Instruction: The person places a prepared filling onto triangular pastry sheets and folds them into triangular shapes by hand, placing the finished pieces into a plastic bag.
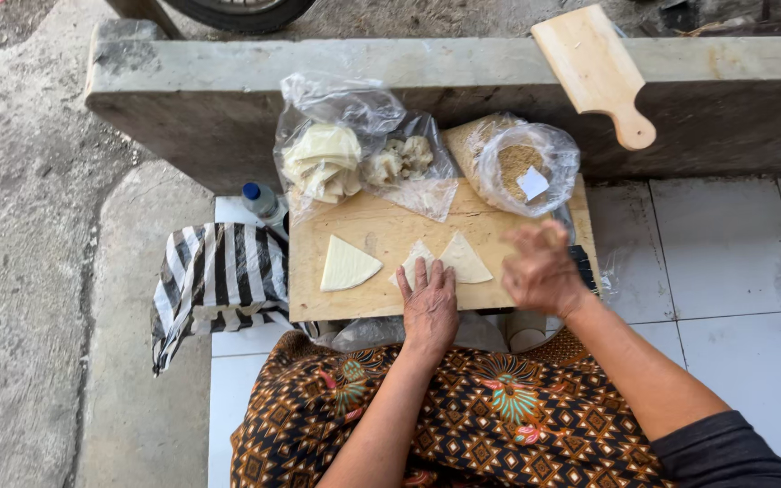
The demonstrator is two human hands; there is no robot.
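Triangular wrappers (465, 259), three on cutting board (381, 298): two middle ones under left hand (428, 305), flat and open, apexes pointing away; third (347, 265) points right. Right hand (542, 269) blurred, grip unclear

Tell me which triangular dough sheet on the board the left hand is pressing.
The middle sheet, under the left hand fingertips. The left sheet lies untouched; the right sheet sits beside it.

Home yard: concrete ledge (228, 68), tiled floor (725, 262)
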